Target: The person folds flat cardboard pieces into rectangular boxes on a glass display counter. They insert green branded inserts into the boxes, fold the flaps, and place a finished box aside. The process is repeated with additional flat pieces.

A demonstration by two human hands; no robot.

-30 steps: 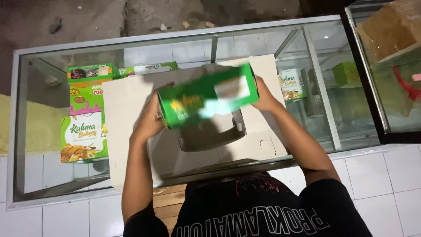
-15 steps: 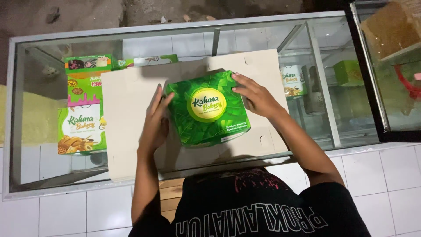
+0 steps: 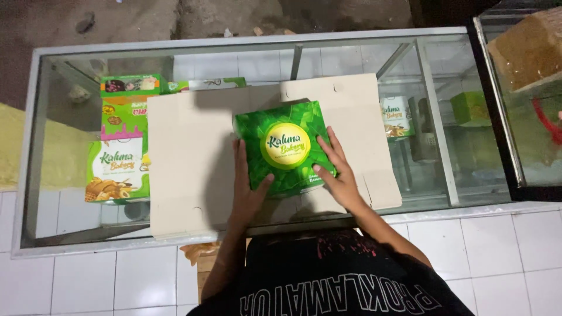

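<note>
Head view, looking straight down.

Green box point(image 3: 285, 147) flat on cardboard sheet point(image 3: 187, 169), sheet spread over glass counter point(image 3: 451, 117). Box near sheet centre, slightly rotated, printed lid up, round yellow patch in the middle.

Left hand point(image 3: 244, 190) pressed along box's left edge, fingers extended, thumb hooked over lower left corner. Right hand point(image 3: 338, 172) spread flat over lower right corner, fingers splayed on lid. Neither hand closed around anything; both open, bearing down on box.

Doing it well, by judgement: even pressure from both palms, edges squared before letting go, thumbs kept off lid seam to avoid creasing. Thin carton, likely dents if pushed hard in the middle. Sheet probably slides on glass, so push down, not sideways.

Materials: box glossy printed card, leaf pattern, sharp corners, shallow square form. Sheet plain matte beige cardboard, die-cut, notches and tabs along near and right edges, faint fold lines. Counter clear glass in metal frame, reflective.

Under glass at left: stack of flat printed cartons point(image 3: 120, 149), green and pink. At right inside case: small carton point(image 3: 397, 116), another green box point(image 3: 470, 107). White tiles point(image 3: 88, 281) along near side, glazed, square. Rough floor beyond counter.
</note>
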